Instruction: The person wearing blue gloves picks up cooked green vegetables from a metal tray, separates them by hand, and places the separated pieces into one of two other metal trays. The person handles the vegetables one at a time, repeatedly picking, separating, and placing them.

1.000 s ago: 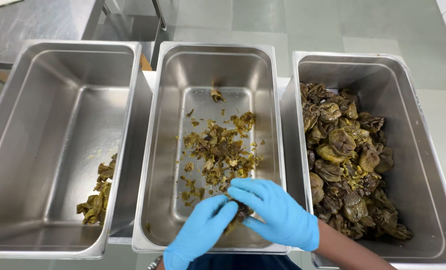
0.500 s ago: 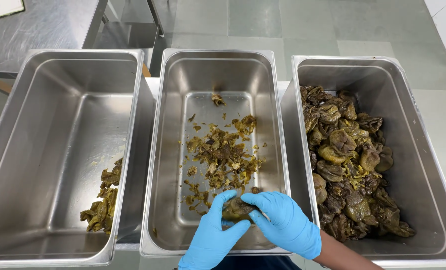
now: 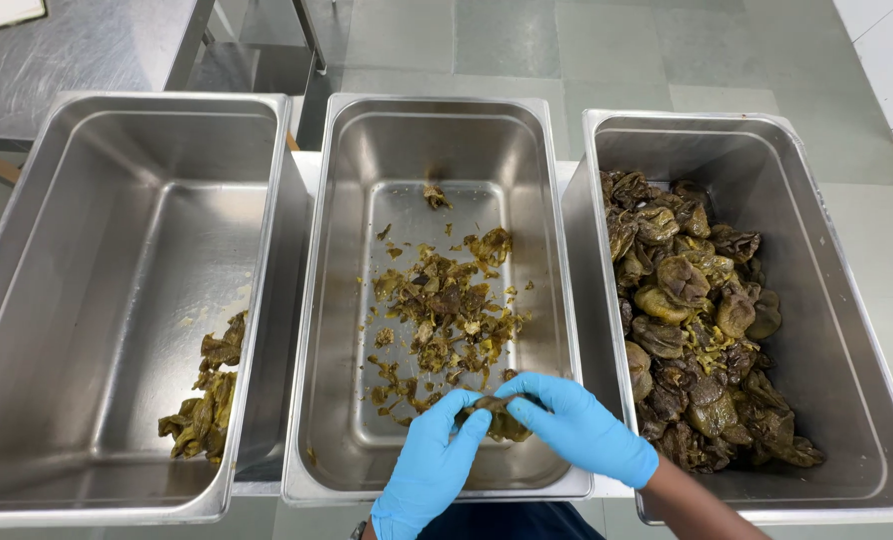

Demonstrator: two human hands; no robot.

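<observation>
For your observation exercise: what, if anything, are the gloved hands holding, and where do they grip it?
Both hands, left and right, pinch one dark piece between fingertips, gripping its opposite ends.

Left hand point(image 3: 429, 475), right hand point(image 3: 579, 430): thin light-blue disposable gloves, cuffs at wrist; forearms bare, no sleeves

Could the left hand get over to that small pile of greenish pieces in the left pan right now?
Probably yes. The left hand shares a dark piece with the right hand over the middle pan. The small pile lies uncovered in the open left pan; only the pan walls lie between.
</observation>
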